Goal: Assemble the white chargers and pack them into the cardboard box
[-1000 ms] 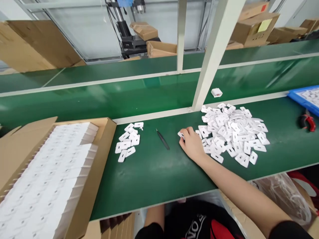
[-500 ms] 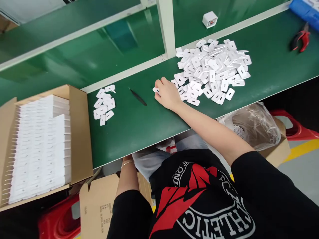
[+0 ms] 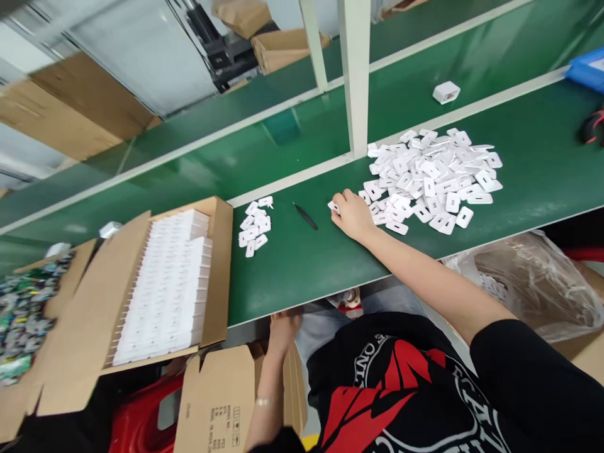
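My right hand point(image 3: 355, 217) rests on the green bench, its fingers closed on a small white slotted plastic plate point(image 3: 332, 206). To its right spreads a large heap of the same white plates point(image 3: 436, 176). Left of the hand lies a pair of black tweezers point(image 3: 306, 216), and beyond it a smaller pile of white plates point(image 3: 255, 226). My left hand point(image 3: 283, 327) is low at the bench's front edge, above an open carton; its fingers are partly hidden under the edge, so what they do is unclear.
A cardboard box point(image 3: 219, 270) packed with rows of white parts stands at the left. Farther left is a box of circuit boards point(image 3: 23, 308). A white upright post point(image 3: 356, 82) rises behind the bench. A bag-lined carton point(image 3: 533, 283) sits below right, and red-handled pliers point(image 3: 593, 126) lie far right.
The view has shifted, showing more on the left and back. My left hand has come up from below the bench edge into sight. My right hand keeps its place with the white plate.
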Action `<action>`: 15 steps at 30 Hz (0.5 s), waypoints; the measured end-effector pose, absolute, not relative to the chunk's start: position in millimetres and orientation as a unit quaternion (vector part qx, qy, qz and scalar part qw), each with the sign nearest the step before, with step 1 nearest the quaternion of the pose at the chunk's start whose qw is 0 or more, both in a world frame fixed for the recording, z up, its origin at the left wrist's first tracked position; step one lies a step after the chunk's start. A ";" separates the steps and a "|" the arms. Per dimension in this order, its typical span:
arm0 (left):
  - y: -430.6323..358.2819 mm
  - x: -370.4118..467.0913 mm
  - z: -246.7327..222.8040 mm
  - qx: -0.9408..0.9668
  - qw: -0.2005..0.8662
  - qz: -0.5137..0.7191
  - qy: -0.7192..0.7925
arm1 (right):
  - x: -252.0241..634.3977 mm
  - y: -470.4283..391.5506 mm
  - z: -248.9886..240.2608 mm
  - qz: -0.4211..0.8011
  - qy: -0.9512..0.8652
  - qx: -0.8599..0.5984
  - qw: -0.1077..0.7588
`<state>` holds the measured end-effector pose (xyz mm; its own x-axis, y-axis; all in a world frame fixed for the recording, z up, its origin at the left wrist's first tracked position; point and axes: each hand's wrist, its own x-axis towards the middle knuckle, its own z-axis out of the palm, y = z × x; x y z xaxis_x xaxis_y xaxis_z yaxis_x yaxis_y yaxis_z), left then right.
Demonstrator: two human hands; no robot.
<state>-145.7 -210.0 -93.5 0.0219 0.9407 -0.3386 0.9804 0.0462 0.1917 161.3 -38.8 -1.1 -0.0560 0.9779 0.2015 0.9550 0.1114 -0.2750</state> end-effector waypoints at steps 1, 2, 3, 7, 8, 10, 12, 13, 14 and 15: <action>-214.0 -150.1 -78.8 0.695 0.215 -0.060 0.684 | 161.9 -39.6 -0.3 0.033 -0.725 -0.668 0.164; -219.3 -154.4 -60.6 0.708 0.277 -0.075 0.645 | 162.4 -40.2 0.4 0.031 -0.722 -0.673 0.156; -224.7 -158.2 -39.1 0.717 0.353 -0.093 0.593 | 162.9 -40.8 0.8 0.029 -0.721 -0.674 0.157; -222.4 -157.4 59.3 0.734 0.547 -0.106 0.389 | 164.0 -42.0 -0.7 0.012 -0.723 -0.669 0.173; -211.9 -152.0 79.6 0.751 0.559 -0.082 0.342 | 164.1 -42.1 -1.7 0.007 -0.724 -0.667 0.175; -177.7 -136.3 105.4 0.776 0.548 0.017 0.312 | 164.5 -42.1 -4.0 -0.004 -0.724 -0.666 0.177; -129.8 -116.5 108.3 0.767 0.469 0.155 0.408 | 164.6 -41.5 -6.0 -0.015 -0.725 -0.666 0.175; -103.0 -105.9 102.6 0.749 0.411 0.218 0.471 | 164.5 -40.8 -6.9 -0.020 -0.727 -0.664 0.173; -75.8 -95.3 93.6 0.728 0.342 0.273 0.528 | 164.0 -39.8 -7.6 -0.026 -0.729 -0.663 0.169; -49.4 -85.0 82.9 0.708 0.274 0.308 0.573 | 163.2 -38.3 -8.1 -0.031 -0.732 -0.660 0.166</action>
